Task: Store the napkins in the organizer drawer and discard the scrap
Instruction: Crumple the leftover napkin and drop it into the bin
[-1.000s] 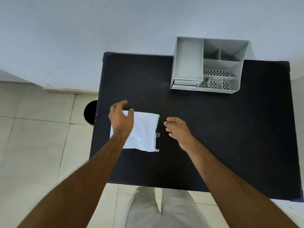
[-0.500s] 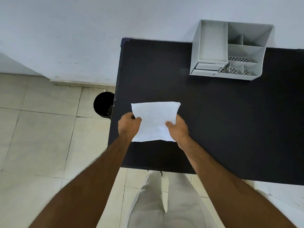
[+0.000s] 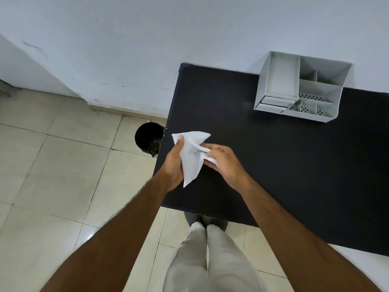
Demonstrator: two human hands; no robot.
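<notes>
- White paper sheet (image 3: 192, 157): held above the left part of the black table (image 3: 294, 165), clear of the surface. Half a second ago it was stretched flat between both hands; now it is buckled and folding in on itself. Whether it counts as napkin or scrap cannot be told for certain; the crumpling suggests scrap.
- Left hand (image 3: 173, 163): closed on the sheet's left edge, thumb over the top corner.
- Right hand (image 3: 223, 160): closed on the sheet's right side, fingers pressing the paper inward. The hands are now close together, where before they were a sheet-width apart.
- Black bin (image 3: 148, 137): on the floor, just beside the table's left edge, mouth open, near the hands. The view has swung leftward toward it since a second ago, which reads as a discard step coming.
- Grey organizer (image 3: 303, 87): at the table's far side, well apart from the sheet; its drawer (image 3: 273, 102) appears shut. No paper visible in its compartments.
</notes>
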